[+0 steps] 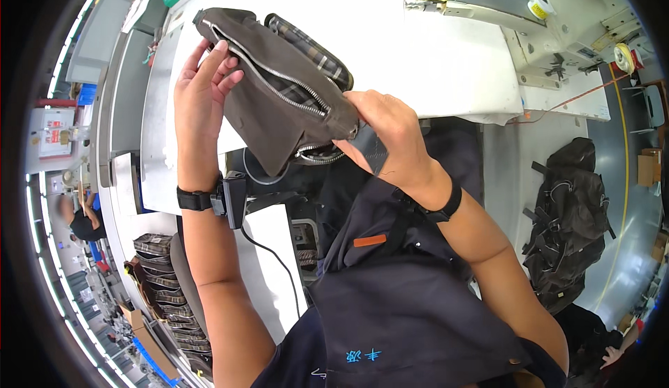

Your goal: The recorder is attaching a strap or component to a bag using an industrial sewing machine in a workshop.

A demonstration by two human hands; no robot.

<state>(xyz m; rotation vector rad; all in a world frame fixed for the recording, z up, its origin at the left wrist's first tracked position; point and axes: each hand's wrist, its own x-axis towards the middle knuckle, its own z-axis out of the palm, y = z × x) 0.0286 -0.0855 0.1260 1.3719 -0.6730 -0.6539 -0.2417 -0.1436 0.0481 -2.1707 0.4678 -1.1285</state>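
Between my hands is a dark grey-brown fabric bag (261, 116), raised over the near edge of the white table. A long silver zipper (268, 80) on it gapes and shows plaid lining inside. My left hand (204, 81) pinches the bag at the far-left end of that zipper, thumb on the edge. At the other end, my right hand (390, 126) grips the bag's right corner, and some of its fingers are hidden behind the fabric. A rolled plaid part (313, 52) shows along the bag's far side. Below my right hand's grip, a second, shorter zipper (320, 154) also stands open.
An industrial sewing machine (481, 10) occupies the far right of the white table (425, 60). Dark backpacks (568, 221) lie at the right. At the lower left is a row of plaid-lined pieces (164, 283). Another person (86, 222) is at the far left.
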